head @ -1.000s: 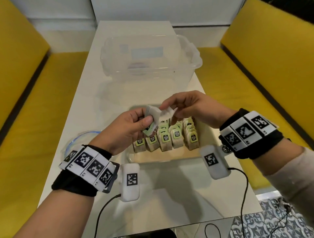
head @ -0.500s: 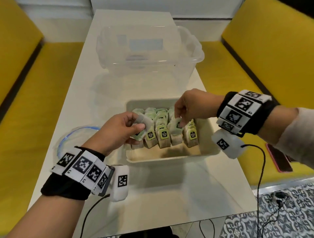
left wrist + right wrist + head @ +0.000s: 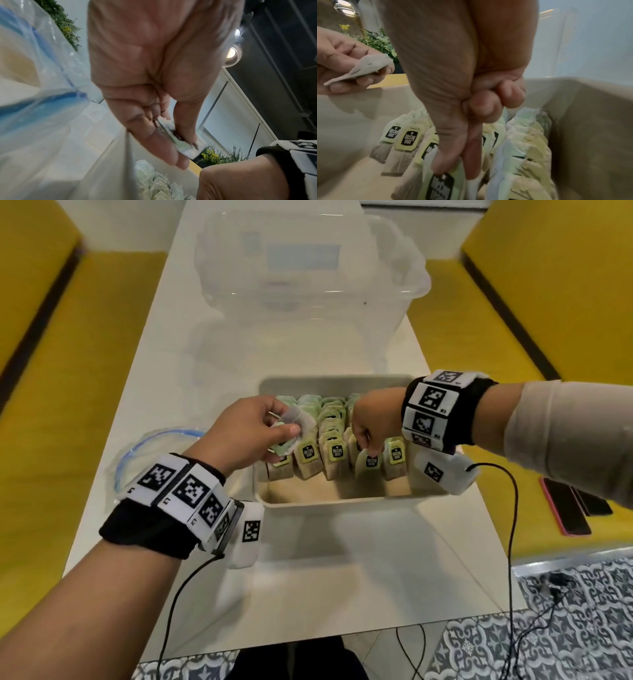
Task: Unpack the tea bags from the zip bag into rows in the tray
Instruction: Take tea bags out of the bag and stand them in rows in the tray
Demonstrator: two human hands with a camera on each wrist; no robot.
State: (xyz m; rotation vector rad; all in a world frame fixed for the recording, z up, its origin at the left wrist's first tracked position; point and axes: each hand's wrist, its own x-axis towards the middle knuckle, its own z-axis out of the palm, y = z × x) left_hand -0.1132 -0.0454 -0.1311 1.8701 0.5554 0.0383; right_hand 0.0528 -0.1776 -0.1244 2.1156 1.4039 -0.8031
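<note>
A beige tray point(image 3: 346, 500) on the white table holds several tea bags point(image 3: 335, 453) with green tags, standing in rows. My right hand point(image 3: 368, 436) reaches down into the tray and pinches one tea bag point(image 3: 370, 465) at the front of a row; the right wrist view shows thumb and forefinger on that tea bag point(image 3: 443, 185). My left hand point(image 3: 255, 436) hovers over the tray's left edge, gripping a small bunch of tea bags point(image 3: 294, 428), seen also as tea bags point(image 3: 178, 139) between its fingers. The clear zip bag point(image 3: 150, 460) with a blue seal lies left of the tray.
A large clear plastic tub point(image 3: 308, 275) stands behind the tray. Yellow bench seats point(image 3: 68, 392) run along both sides of the table. Phones point(image 3: 568, 505) lie on the right bench. Cables point(image 3: 510, 542) trail from the wrist cameras over the table's near edge.
Both hands have dropped from above the tray. The right hand took one tea bag from the left hand's bunch and lowered it into a front row; the left hand moved left.
</note>
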